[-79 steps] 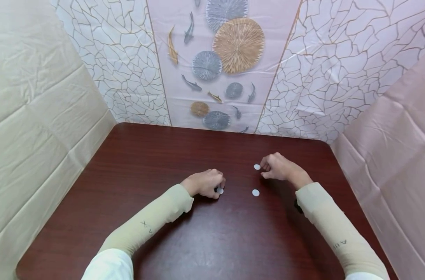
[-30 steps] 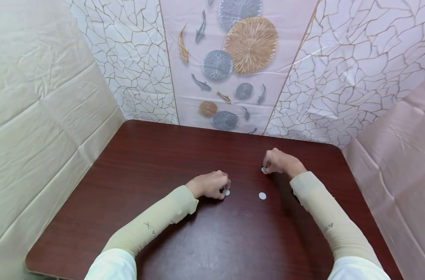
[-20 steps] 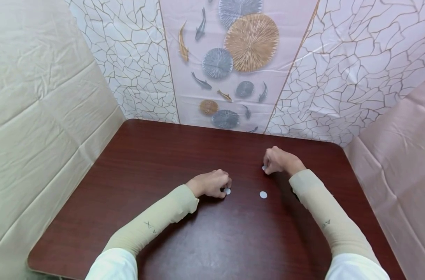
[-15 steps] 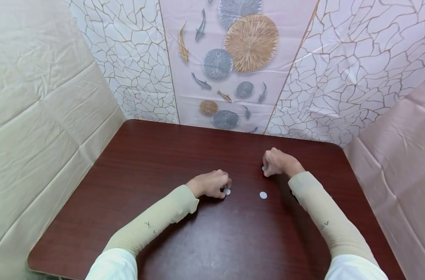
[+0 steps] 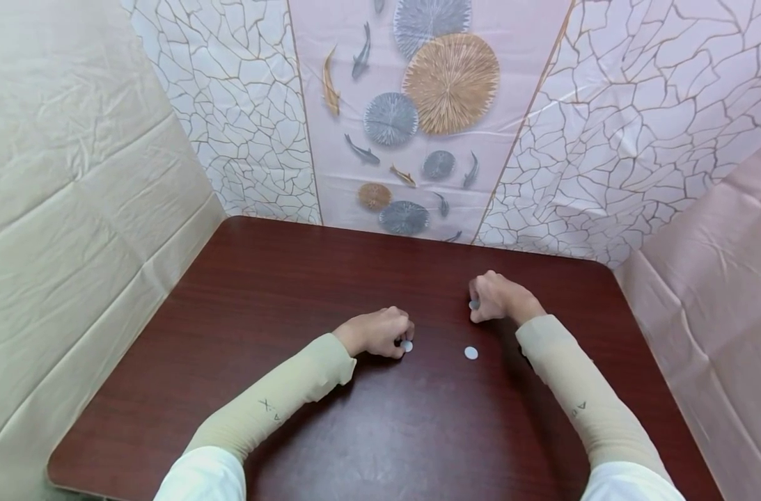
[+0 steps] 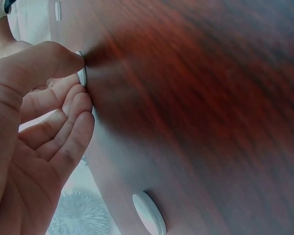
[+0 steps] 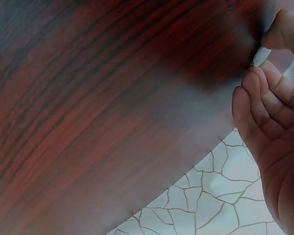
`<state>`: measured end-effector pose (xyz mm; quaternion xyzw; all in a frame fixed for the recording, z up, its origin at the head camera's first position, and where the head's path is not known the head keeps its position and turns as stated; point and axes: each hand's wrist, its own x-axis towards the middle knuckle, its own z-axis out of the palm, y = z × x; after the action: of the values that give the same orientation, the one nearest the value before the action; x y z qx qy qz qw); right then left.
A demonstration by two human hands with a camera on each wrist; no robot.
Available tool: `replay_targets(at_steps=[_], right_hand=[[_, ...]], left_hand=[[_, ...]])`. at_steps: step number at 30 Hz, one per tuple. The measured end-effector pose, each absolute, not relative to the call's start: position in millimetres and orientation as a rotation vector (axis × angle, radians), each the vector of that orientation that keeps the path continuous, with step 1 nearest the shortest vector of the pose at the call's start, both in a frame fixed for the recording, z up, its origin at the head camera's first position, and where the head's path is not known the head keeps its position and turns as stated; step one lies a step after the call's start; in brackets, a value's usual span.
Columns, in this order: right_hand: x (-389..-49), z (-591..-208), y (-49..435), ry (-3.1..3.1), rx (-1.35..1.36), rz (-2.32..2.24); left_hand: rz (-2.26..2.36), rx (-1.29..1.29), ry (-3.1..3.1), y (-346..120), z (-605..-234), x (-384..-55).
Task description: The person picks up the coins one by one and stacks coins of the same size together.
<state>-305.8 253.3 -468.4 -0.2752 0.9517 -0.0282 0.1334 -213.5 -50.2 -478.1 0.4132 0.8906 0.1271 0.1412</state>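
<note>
My left hand (image 5: 380, 331) is low over the dark red table, its thumb and index finger pinching the edges of a small white disc (image 6: 82, 71). Farther right, my right hand (image 5: 496, 298) holds a second white disc (image 7: 261, 56) between thumb and index finger at the tabletop. A loose white disc (image 5: 471, 353) lies flat between the hands, nearer the person. Another disc (image 6: 149, 214), with a thick rounded edge, lies on the table in the left wrist view; I cannot make it out in the head view.
The brown-red wooden table (image 5: 261, 278) has rounded corners. Behind it hangs a patterned cloth (image 5: 367, 181) with fish and round motifs. Pale cloth walls (image 5: 73, 209) stand along the left and right sides.
My right hand, earlier beside its disc with fingers apart, has come onto it and pinches it. My left hand stays by its disc. The head view has shifted slightly.
</note>
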Motion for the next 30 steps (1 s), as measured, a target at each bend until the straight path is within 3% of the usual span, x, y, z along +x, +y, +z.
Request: replay_targets(at_steps=[30], right_hand=[[-280.6, -457.3, 250.9, 2.803, -0.944, -0.355]], left_hand=[[0.4, 1.179, 2.561, -50.9, -480.5, -215.7]])
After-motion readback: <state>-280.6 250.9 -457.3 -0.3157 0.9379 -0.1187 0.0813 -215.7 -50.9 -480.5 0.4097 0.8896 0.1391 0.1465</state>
